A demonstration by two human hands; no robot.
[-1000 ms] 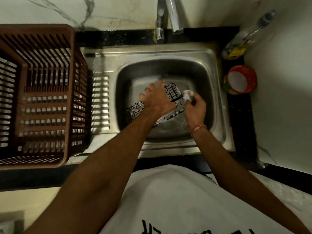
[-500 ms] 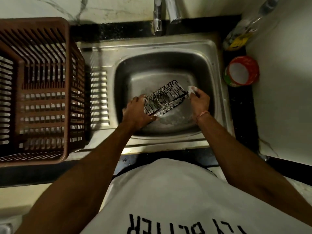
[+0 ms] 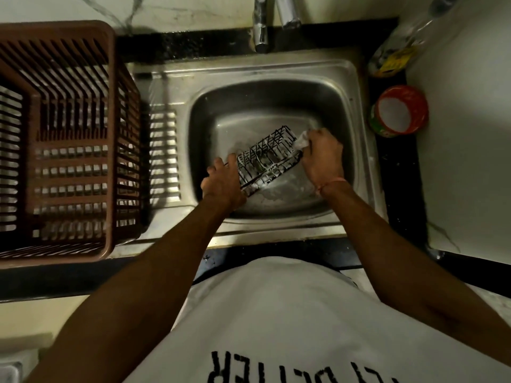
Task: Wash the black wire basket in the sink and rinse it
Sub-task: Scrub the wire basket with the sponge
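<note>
**Scrubbing the soapy basket**

I am holding the black wire basket [image 3: 265,158] tilted inside the sink [image 3: 356,87]: left hand [image 3: 221,183] gripping its near end, right hand [image 3: 322,158] pinching a scrubber [image 3: 302,140] against its far end. Soapy wires could slip from my left grip.

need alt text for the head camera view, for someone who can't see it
A person's left hand grips one end of a black wire basket in a steel sink while the right hand presses a pale scrubber to its other end. A brown plastic crate stands to the left.
</note>
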